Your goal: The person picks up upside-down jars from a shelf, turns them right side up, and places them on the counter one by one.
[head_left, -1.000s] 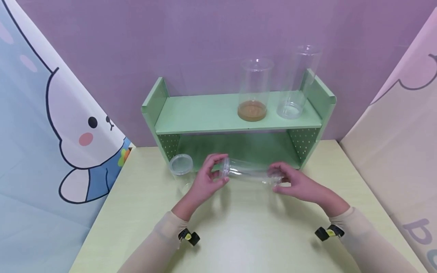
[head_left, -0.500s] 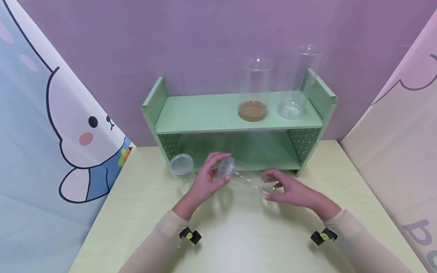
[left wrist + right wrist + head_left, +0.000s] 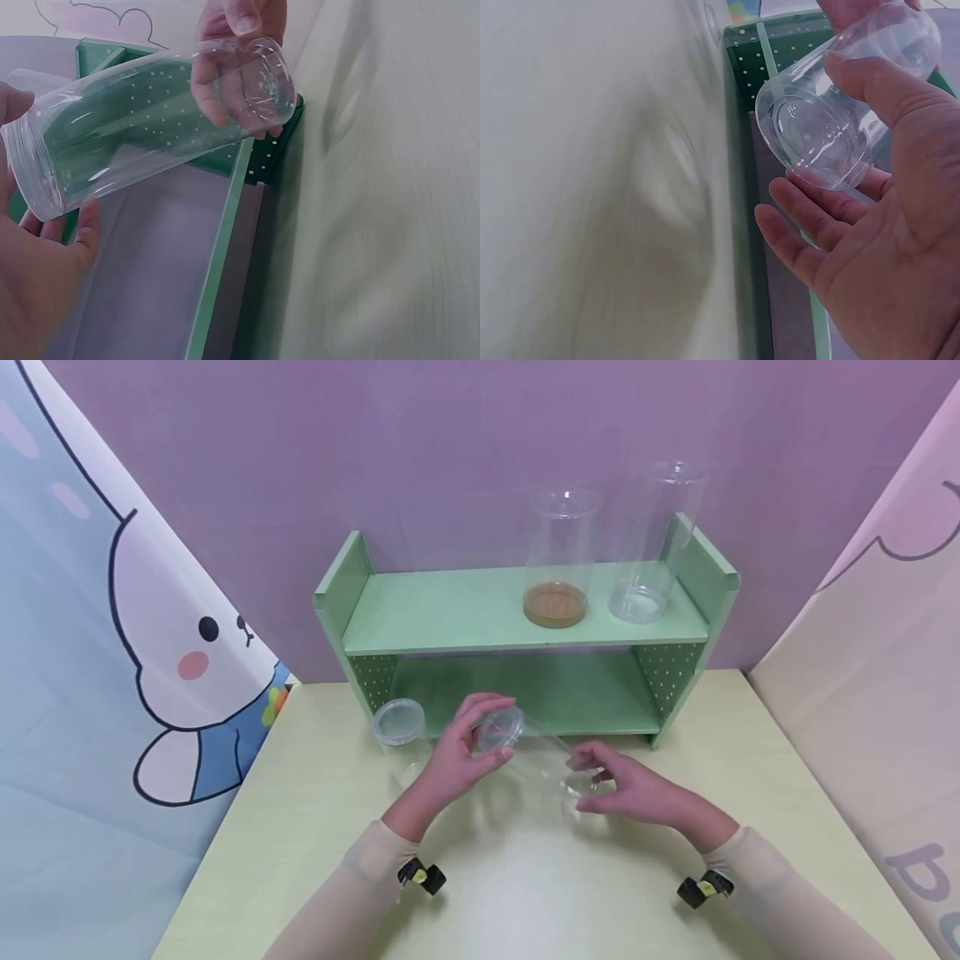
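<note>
Both hands hold a clear plastic jar point(image 3: 542, 752) in the air, in front of the green shelf. It leans, lid end up at the left and base down at the right. My left hand point(image 3: 450, 762) grips the lid point(image 3: 501, 728) end, with the thumb on one side and the fingers on the other. Around the base end curl the thumb and fingers of my right hand point(image 3: 641, 787). In the right wrist view the jar's round base point(image 3: 817, 135) faces the camera. The left wrist view shows the see-through jar wall point(image 3: 142, 124), with nothing visible inside.
A shorter lidded clear jar point(image 3: 400, 724) stands on the table left of my left hand. On the upper board of the green two-tier shelf point(image 3: 442, 602) stand a tall jar with a brown bottom layer point(image 3: 555, 603) and a taller clear jar point(image 3: 637, 602).
The jar has gone from nearly level to tilted, its base end lowered and drawn toward me. My right hand has moved left and nearer with it; my left hand has shifted slightly right.
</note>
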`<action>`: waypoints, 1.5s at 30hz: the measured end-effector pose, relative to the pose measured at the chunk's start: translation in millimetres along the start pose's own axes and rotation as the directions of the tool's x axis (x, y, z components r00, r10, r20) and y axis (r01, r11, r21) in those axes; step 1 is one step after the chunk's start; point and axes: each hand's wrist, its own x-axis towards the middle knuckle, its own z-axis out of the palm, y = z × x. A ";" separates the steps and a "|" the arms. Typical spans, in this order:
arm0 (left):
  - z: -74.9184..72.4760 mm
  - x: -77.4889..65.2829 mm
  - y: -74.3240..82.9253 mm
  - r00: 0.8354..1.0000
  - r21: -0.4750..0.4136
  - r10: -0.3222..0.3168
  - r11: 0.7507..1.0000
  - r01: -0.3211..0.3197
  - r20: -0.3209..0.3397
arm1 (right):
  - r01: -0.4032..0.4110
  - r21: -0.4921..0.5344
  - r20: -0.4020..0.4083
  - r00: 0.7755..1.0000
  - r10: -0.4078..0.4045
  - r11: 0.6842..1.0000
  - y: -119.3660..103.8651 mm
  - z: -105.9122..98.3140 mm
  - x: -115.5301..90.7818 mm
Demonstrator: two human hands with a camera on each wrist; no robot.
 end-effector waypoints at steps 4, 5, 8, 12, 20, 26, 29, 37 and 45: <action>1.1 0.6 1.2 1.000 0.015 -0.013 1.000 0.013 0.004 | -0.011 -0.002 0.008 1.000 0.011 1.000 0.7 4.3 0.5; 1.3 0.8 1.5 1.000 0.018 -0.014 1.000 0.014 0.007 | -0.014 -0.004 0.009 1.000 0.014 1.000 0.9 5.3 0.5; 1.6 1.3 2.7 1.000 0.023 -0.020 1.000 0.020 0.014 | -0.011 -0.003 0.012 1.000 0.011 1.000 2.2 7.6 1.0; 1.4 2.2 4.4 1.000 0.026 -0.020 0.999 0.019 0.025 | 0.003 0.006 0.012 1.000 -0.003 1.000 2.9 9.7 2.3; 2.4 5.6 11.5 0.999 0.071 0.001 0.997 -0.004 0.040 | 0.000 0.021 0.003 1.000 0.000 1.000 4.7 17.6 5.0; 1.7 9.3 16.5 0.996 0.130 0.020 0.991 -0.030 0.084 | -0.022 0.040 0.012 1.000 0.021 0.999 2.4 25.6 8.0; 0.7 11.2 18.6 0.994 0.162 0.021 0.986 -0.038 0.107 | -0.037 0.042 0.008 0.999 0.036 0.998 1.6 27.8 8.4; -4.7 13.0 26.0 0.989 0.257 -0.013 0.966 -0.025 0.146 | -0.031 0.060 0.002 1.000 0.031 0.998 2.4 29.1 8.9; -9.4 13.0 28.4 0.984 0.334 -0.051 0.943 -0.009 0.172 | -0.020 0.031 -0.023 1.000 0.021 0.999 0.3 27.5 6.5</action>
